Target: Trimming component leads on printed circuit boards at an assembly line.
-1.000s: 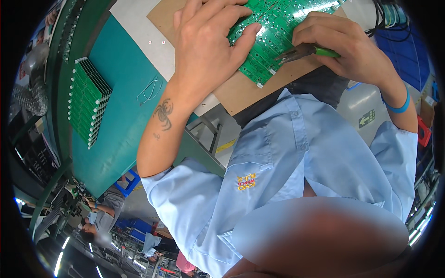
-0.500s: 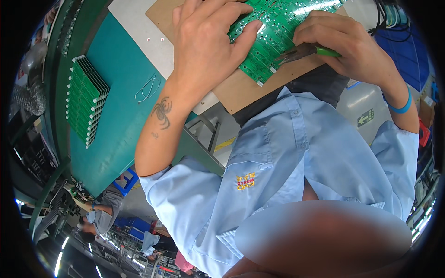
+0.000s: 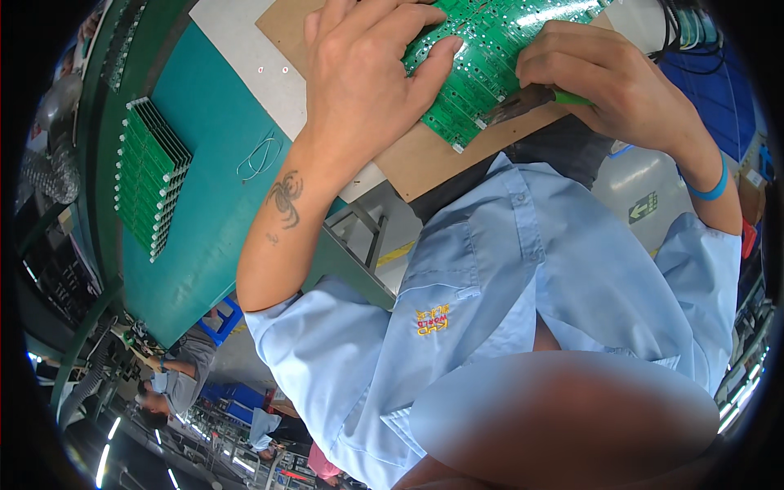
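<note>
A green printed circuit board (image 3: 469,69), dotted with small solder points, lies at the top on a brown fibreboard sheet (image 3: 408,170). My left hand (image 3: 359,73) rests over its left side, thumb and fingers spread on the surface. My right hand (image 3: 596,73) is closed around a pair of green-handled cutting pliers (image 3: 523,103). The dark jaws point left, over the board's near right edge by the small white connectors. Whether the jaws touch a part cannot be made out. My right fingers hide most of the handles.
A stack of green circuit boards (image 3: 151,180) with white connectors stands to the left on the teal bench top (image 3: 196,98). A thin pale wire loop (image 3: 260,159) lies between it and my left forearm. Black cables (image 3: 676,37) hang at the upper right. Other people sit far off, lower left.
My right hand has rolled slightly with the pliers, and their jaws have shifted a little to the right, with less of the green handle showing. My left hand and the board have stayed put.
</note>
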`<state>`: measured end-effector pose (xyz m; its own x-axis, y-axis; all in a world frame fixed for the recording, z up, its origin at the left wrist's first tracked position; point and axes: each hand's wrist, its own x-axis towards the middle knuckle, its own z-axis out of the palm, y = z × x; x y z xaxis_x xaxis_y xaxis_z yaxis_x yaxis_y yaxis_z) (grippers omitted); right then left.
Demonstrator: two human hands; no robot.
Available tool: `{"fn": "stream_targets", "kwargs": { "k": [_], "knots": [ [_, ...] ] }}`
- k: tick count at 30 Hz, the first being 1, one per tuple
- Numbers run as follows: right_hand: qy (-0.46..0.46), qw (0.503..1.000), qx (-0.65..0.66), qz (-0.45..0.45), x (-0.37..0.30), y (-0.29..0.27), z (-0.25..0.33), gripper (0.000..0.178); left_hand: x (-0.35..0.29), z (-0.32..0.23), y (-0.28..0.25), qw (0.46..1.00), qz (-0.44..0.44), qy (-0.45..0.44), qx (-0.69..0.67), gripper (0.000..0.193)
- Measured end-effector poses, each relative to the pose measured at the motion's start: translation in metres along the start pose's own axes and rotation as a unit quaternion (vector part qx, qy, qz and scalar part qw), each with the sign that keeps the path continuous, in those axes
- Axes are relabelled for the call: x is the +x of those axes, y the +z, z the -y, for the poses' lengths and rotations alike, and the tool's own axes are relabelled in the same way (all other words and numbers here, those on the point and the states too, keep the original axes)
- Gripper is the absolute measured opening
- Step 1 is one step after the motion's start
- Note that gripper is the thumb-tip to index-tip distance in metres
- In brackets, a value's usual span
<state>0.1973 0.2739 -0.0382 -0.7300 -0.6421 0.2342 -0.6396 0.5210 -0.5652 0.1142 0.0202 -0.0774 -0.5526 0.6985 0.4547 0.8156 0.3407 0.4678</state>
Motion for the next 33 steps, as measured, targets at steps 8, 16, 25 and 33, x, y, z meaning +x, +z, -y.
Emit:
{"fn": "stream_targets", "kwargs": {
  "k": [8, 16, 25, 33],
  "knots": [
    [0.015, 0.999, 0.050, 0.006, -0.004, -0.003, -0.004, 0.038, 0.003, -0.009, -0.008, 0.999, -0.025, -0.018, -0.039, 0.020],
    [0.036, 0.998, 0.049, 0.014, -0.006, -0.007, -0.001, 0.040, 0.001, -0.008, -0.007, 0.999, -0.026, -0.020, -0.024, 0.020],
    [0.043, 0.997, 0.057, -0.001, -0.008, -0.004, -0.001, 0.041, -0.002, -0.004, -0.002, 0.999, -0.025, -0.021, -0.005, 0.019],
    [0.054, 0.997, 0.047, -0.013, -0.009, -0.003, 0.001, 0.040, -0.005, 0.000, 0.001, 0.999, -0.024, -0.025, 0.012, 0.019]
  ]
}}
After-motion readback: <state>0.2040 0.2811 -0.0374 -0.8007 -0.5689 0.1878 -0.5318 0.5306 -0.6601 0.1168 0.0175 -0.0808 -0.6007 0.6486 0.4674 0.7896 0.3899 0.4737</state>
